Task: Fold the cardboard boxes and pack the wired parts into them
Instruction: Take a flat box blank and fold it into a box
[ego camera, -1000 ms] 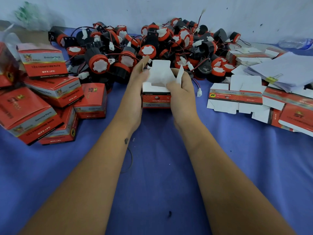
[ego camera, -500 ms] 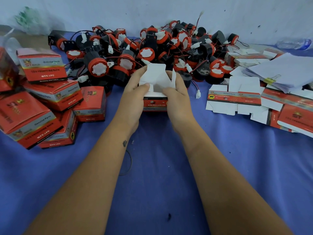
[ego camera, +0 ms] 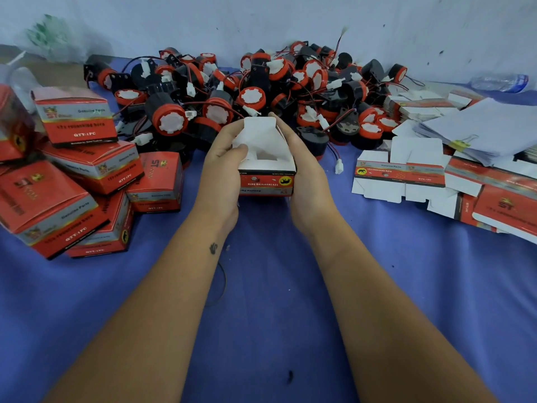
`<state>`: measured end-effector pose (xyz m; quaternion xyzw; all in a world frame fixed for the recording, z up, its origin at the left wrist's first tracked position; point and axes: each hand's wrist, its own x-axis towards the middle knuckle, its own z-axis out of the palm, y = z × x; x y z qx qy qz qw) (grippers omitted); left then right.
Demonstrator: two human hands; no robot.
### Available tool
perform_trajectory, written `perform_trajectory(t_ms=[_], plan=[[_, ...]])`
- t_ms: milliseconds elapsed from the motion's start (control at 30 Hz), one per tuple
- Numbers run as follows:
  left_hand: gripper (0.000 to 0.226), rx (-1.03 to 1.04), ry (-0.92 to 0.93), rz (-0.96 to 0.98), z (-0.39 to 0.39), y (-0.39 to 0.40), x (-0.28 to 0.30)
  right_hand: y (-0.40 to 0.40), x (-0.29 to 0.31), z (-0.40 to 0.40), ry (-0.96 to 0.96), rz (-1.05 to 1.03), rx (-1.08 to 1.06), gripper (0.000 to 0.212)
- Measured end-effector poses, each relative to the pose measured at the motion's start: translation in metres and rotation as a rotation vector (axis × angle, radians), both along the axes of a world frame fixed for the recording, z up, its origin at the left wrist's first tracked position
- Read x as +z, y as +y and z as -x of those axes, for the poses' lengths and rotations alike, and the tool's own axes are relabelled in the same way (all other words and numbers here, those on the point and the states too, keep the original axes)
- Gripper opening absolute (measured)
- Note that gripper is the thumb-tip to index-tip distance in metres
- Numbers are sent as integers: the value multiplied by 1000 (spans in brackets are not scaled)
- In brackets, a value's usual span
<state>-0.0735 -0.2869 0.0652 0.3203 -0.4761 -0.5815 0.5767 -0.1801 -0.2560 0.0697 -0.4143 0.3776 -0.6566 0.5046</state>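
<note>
A small red and white cardboard box [ego camera: 266, 181] stands on the blue cloth at the centre, its white top flaps [ego camera: 260, 132] partly folded in. My left hand [ego camera: 222, 167] grips the box's left side, with the thumb pressing a flap down. My right hand [ego camera: 305, 170] grips the right side, its fingers curled along the far flap. Behind the box lies a big heap of black and red wired parts [ego camera: 250, 94] with white connectors. What is inside the box is hidden.
Several closed red boxes [ego camera: 72, 181] are piled at the left. Flat unfolded box blanks [ego camera: 404, 173] and a clipped stack of white paper [ego camera: 488, 126] lie at the right. A plastic bottle [ego camera: 499, 81] rests by the wall. Blue cloth [ego camera: 276, 315] covers the near table.
My hands have pushed the white flaps further down over the box's opening, and the left thumb now presses on a flap. The box stays in the same place.
</note>
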Motion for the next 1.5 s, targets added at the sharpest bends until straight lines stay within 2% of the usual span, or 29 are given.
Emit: perform_trajectory(t_ms=[200,333,400,467,533,700,900,1000,1067,1133,1167,1233,1300,1433,1500], plan=[[36,-10,-21,34,0,0,-1,1,0,0,9,-19,-70,42],[34,-74,20,-26,0,0,-2,3,0,1,-9,-11,-108,36],[23,-75,-20,-23,1,0,-2,4,-1,2,-46,-31,-118,33],[18,-60,-67,5,2,0,-4,3,-2,3,-2,-41,-155,30],[24,-41,-81,-47,3,-1,-4,1,-2,3,55,-81,-198,26],[16,3,-152,-169,3,-3,1,-1,2,7,152,-199,-192,22],[23,-25,-194,-176,-2,-2,7,1,8,7,295,-192,-182,32],[22,26,-164,-123,0,4,7,1,6,4,320,-212,-232,23],[20,71,-113,-66,1,6,6,1,3,2,497,-194,-353,8],[18,130,-182,2,2,6,5,2,-1,2,759,-182,-468,20],[17,166,-270,29,3,7,6,3,-2,2,804,-194,-480,27],[20,207,-460,68,4,9,7,6,0,1,702,-214,-445,35],[29,206,-567,88,7,12,8,7,1,1,564,-193,-430,33],[50,311,-602,25,17,8,15,5,5,6,218,-120,-446,22],[60,257,-652,44,17,6,10,2,4,12,89,-78,-473,16]])
